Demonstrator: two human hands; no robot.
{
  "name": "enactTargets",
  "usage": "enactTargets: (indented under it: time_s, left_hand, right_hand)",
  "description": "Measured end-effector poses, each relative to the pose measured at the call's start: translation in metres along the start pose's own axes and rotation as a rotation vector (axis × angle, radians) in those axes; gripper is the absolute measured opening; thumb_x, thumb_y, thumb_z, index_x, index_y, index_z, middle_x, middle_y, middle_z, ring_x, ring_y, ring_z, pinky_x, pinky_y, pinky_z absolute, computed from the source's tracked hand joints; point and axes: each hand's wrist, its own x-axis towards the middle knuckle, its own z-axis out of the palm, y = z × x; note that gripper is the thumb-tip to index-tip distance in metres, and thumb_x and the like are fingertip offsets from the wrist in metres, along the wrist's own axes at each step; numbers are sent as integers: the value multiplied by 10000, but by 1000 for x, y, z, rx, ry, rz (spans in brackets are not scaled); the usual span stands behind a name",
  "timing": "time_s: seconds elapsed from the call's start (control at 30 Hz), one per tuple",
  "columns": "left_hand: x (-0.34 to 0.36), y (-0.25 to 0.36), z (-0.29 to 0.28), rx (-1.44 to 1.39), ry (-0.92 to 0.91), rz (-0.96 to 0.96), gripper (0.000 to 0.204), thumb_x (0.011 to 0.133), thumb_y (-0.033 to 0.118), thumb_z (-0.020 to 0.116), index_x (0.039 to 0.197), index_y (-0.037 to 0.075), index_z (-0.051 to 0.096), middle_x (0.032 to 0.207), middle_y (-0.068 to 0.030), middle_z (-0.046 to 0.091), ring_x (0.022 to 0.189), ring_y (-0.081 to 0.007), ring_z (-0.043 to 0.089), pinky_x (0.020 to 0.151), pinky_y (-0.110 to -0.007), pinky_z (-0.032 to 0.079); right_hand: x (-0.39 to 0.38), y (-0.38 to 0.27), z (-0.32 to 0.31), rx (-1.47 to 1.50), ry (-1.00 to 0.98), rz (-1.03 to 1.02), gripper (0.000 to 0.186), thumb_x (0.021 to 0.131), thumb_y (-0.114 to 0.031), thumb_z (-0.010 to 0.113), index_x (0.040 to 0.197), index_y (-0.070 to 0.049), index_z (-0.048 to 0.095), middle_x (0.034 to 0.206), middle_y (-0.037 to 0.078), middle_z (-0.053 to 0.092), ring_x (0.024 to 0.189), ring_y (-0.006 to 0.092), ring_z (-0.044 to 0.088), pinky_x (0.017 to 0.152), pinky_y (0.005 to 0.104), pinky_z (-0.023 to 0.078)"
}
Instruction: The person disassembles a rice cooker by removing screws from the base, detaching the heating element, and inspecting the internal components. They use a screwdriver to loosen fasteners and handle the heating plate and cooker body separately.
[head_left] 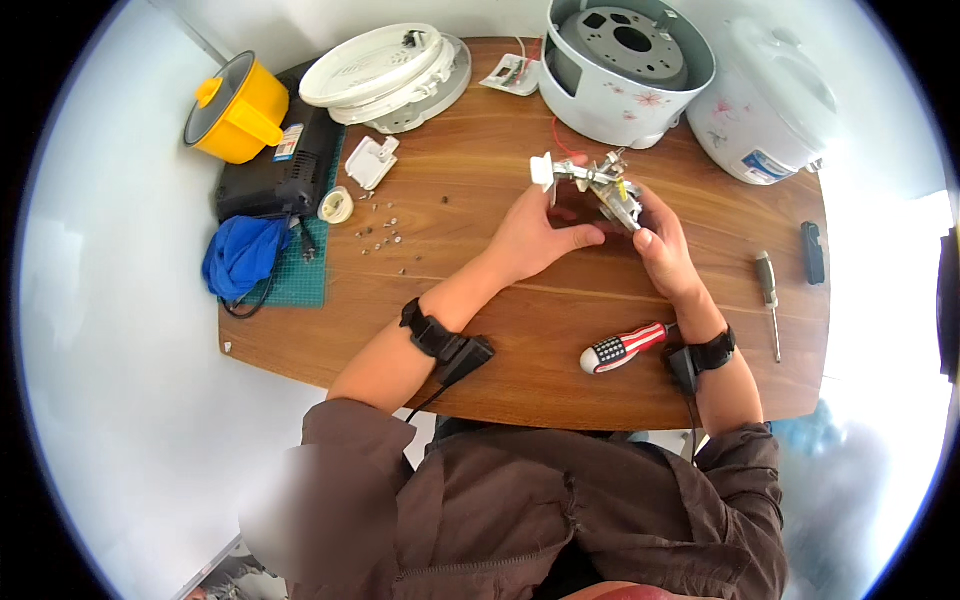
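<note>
The right hand (665, 245) had fingers closed on the metal assembly (617, 203), in front of the open cooker shell (600, 108), probably for steadiness. The left hand (535, 238) had its thumb apart and fingers behind, their hold unclear. Left of the shell, small parts (397, 240) lay grouped, perhaps against loss.
</note>
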Motion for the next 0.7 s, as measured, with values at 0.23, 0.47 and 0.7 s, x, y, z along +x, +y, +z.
enactTargets:
  time_s: [0.23,0.47,0.7]
  left_hand:
    - [3,-17,-7,143,110,265,439,937,193,771,1316,55,599,1134,-76,631,954,-175,622,817,-293,509]
    - [0,-6,0,-307,-124,105,699,1048,381,627,1585,50,324,1450,-109,548,1224,-180,564,1060,-340,440]
    - [-4,-2,-1,-240,-103,-53,672,1061,338,614,1606,63,333,1383,-57,572,1204,-135,545,1022,-288,450]
  right_hand:
    - [-2,-17,6,349,-279,146,1136,854,-802,603,1543,65,350,1467,240,535,1292,353,604,1068,457,507]
    - [-3,-9,3,351,-423,267,1196,838,-947,265,1597,-24,290,1459,277,546,1258,436,616,1025,497,528]
    - [-4,-11,3,393,-382,321,1164,853,-925,140,1613,-54,273,1442,286,553,1236,418,635,985,490,565]
